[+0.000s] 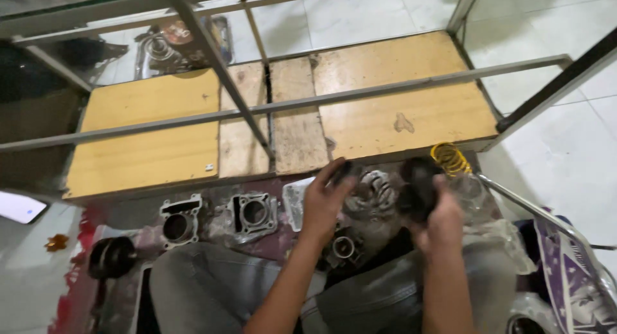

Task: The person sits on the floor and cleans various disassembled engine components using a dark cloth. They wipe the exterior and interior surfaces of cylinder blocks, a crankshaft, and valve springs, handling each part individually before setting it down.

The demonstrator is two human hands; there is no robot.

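Two hands up over the lap: left hand pinched on a small dark part, right hand clenched round a dark round part. Between the grips, a finned metal piece; just beyond the right, a yellow spring. Could slip — greasy-looking parts, bare fingers, clutter below.

Two grey engine cylinder blocks side by side on floor. Yellow coil spring near wooden shelf edge. Metal frame bars cross above shelf. Dark round part lower left — phone beyond it.
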